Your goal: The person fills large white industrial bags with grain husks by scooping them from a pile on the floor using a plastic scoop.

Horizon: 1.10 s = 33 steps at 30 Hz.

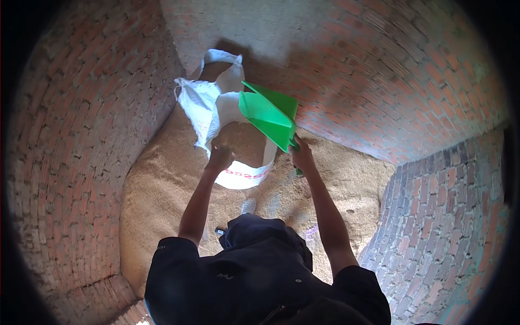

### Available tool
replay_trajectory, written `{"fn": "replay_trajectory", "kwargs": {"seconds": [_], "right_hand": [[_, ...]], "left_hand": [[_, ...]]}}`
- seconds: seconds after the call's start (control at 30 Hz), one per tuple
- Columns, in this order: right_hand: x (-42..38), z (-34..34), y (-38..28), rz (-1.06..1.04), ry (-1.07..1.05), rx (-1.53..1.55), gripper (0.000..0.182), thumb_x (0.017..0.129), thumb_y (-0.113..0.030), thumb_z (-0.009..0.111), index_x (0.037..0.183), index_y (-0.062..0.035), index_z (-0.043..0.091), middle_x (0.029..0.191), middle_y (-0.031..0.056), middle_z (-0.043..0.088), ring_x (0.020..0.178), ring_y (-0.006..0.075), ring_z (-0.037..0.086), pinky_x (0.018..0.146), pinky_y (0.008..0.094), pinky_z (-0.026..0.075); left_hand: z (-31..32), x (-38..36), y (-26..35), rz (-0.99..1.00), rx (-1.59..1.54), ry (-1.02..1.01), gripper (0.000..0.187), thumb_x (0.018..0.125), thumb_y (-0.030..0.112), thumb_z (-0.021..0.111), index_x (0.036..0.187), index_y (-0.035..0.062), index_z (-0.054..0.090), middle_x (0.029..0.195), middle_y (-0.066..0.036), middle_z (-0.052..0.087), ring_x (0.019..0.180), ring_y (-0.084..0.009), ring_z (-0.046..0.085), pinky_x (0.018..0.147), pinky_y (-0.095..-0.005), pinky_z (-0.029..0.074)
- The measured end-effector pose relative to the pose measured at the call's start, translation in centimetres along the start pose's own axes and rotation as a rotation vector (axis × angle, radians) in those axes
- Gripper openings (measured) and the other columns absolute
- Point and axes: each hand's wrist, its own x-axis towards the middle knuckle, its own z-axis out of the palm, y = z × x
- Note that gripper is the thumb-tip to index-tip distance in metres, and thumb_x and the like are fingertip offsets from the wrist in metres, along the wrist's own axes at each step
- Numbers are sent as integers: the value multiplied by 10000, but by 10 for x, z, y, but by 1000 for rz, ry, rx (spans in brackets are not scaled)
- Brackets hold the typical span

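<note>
My right hand (303,155) is closed round the handle of a green dustpan (273,116). The pan is tilted over the right rim of an open white sack (246,176) with red print on its front. Brown, grainy material (244,140) fills much of this sack. At the sack's near left rim, my left hand (220,158) is closed on the edge, fingers partly hidden. No grains can be made out inside the dustpan from this angle.
Behind stands another open white sack (234,76) holding brown material, with a folded white sack (198,103) beside it. Loose brown grains (162,179) cover the floor around my feet. Brick walls (92,135) close in on the left, back and right.
</note>
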Motion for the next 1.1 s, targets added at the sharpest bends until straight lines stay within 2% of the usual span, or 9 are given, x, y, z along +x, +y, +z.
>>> {"fn": "replay_trajectory", "kwargs": {"seconds": [0.07, 0.17, 0.23, 0.33, 0.4, 0.53, 0.8, 0.9, 1.1], "right_hand": [[-20, -38, -17, 301, -99, 273, 473, 870, -125, 565, 1326, -115, 439, 794, 138, 616, 477, 186, 580, 421, 323, 456], [-53, -75, 9, 376, -62, 525, 462, 881, -103, 554, 1327, -86, 435, 766, 81, 606, 391, 105, 484, 364, 276, 410], [-82, -104, 27, 396, -40, 572, 460, 885, -98, 550, 1329, -81, 432, 777, 69, 608, 399, 91, 481, 365, 264, 405], [-133, -148, 43, 453, -12, 655, 461, 890, -93, 544, 1336, -85, 425, 794, 51, 602, 417, 74, 476, 368, 245, 401], [-168, -173, 61, 506, 29, 693, 465, 893, -95, 542, 1341, -93, 420, 801, 44, 595, 427, 71, 473, 370, 239, 401], [-240, -208, 101, 540, 140, 698, 451, 901, -102, 538, 1337, -102, 425, 806, 29, 571, 453, 61, 462, 379, 230, 403], [-358, -234, 161, 745, 367, 762, 407, 910, -104, 520, 1310, -83, 448, 772, 23, 557, 450, 59, 455, 375, 225, 399], [-379, -234, 179, 806, 456, 834, 385, 914, -129, 529, 1290, -75, 464, 761, 24, 559, 457, 60, 471, 373, 222, 402], [-410, -234, 234, 923, 591, 1022, 393, 905, -193, 570, 1257, -44, 479, 772, 36, 592, 442, 82, 493, 403, 247, 434]], "left_hand": [[-20, 20, 21, -25, -177, 162, 244, 762, 190, 671, 988, 108, 626, 906, -92, 625, 923, -268, 587, 884, -533, 357], [-67, 62, 70, -14, -540, 454, 599, 750, 358, 710, 1219, 65, 481, 1112, -178, 538, 1110, -338, 490, 939, -561, 346], [-94, 97, 114, 70, -676, 534, 763, 723, 355, 751, 1319, 44, 391, 1183, -195, 522, 1084, -326, 518, 911, -462, 414], [-112, 150, 190, 219, -1003, 418, 796, 703, 338, 781, 1320, 16, 394, 1218, -178, 530, 1030, -265, 563, 832, -368, 470], [-102, 184, 241, 567, -1362, -85, 644, 707, 274, 789, 1216, -5, 512, 1119, -146, 604, 940, -191, 595, 761, -315, 487], [-92, 179, 362, 650, -1200, -339, 355, 733, 179, 765, 1010, 1, 632, 894, -48, 655, 799, -136, 596, 736, -303, 484], [-8, 160, 558, 667, -874, -589, 330, 671, 208, 769, 954, 64, 679, 879, -108, 684, 831, -199, 651, 758, -337, 498], [40, 161, 617, 747, -720, -562, 354, 650, 251, 783, 947, 83, 688, 887, -115, 688, 860, -222, 658, 783, -358, 500], [119, 160, 704, 893, -698, -958, 469, 626, 339, 806, 955, 38, 661, 895, -128, 681, 871, -245, 651, 781, -351, 497]]}}
